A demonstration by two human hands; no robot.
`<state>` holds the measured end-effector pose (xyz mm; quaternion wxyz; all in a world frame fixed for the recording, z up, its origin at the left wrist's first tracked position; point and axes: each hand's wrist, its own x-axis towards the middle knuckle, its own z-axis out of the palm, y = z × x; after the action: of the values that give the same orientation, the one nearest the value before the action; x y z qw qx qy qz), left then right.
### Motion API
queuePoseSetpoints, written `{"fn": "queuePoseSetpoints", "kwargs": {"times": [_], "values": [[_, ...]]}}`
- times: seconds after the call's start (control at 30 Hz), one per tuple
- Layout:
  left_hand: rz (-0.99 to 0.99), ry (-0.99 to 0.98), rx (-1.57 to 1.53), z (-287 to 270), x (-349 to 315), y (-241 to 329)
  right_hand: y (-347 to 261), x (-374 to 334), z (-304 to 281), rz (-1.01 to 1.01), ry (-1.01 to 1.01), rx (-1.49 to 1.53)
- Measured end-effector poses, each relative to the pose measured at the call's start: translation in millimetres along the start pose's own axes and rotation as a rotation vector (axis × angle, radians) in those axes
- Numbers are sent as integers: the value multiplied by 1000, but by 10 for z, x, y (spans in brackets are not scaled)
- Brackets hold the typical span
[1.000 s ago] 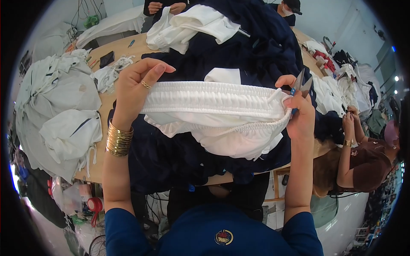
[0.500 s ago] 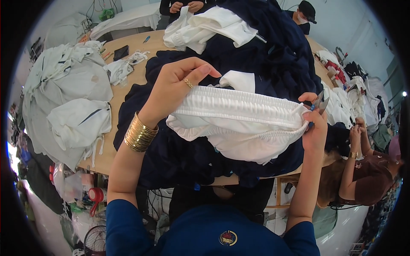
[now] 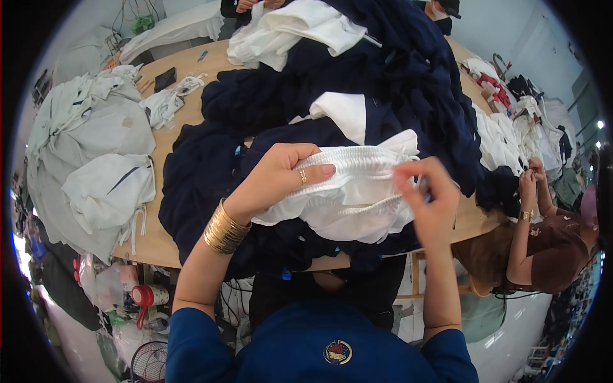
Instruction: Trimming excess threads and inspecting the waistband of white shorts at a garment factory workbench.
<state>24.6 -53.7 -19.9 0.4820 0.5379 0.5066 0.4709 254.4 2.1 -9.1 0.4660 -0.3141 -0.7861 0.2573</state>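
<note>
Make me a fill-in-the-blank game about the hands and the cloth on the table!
1. The left hand grips the gathered waistband of a garment coloured ____.
2. The gold bangles are on the person's ____ wrist.
3. The big cloth heap under the garment is dark ____.
4. In the picture, the blurred right hand is at the garment's ____ side.

Missing words: white; left; blue; right.

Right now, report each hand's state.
Left hand: closed, holding the white elastic-waisted fabric garment.
Right hand: blurred at the garment's right end; whether closed on it cannot be told.
</note>
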Motion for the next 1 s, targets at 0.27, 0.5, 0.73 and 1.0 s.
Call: {"fn": "queuePoseSetpoints", "kwargs": {"times": [0.27,0.5,0.73,1.0], "values": [[54,-82,45,157,55,-104,-25,-308,392,47,-12,112],[68,-93,37,201,4,-61,36,-372,347,-2,15,73],[54,-80,30,151,-56,-117,-101,-501,226,128,-79,-100],[40,-66,55,145,-53,-118,-118,-506,238,-4,-115,-291]]}}
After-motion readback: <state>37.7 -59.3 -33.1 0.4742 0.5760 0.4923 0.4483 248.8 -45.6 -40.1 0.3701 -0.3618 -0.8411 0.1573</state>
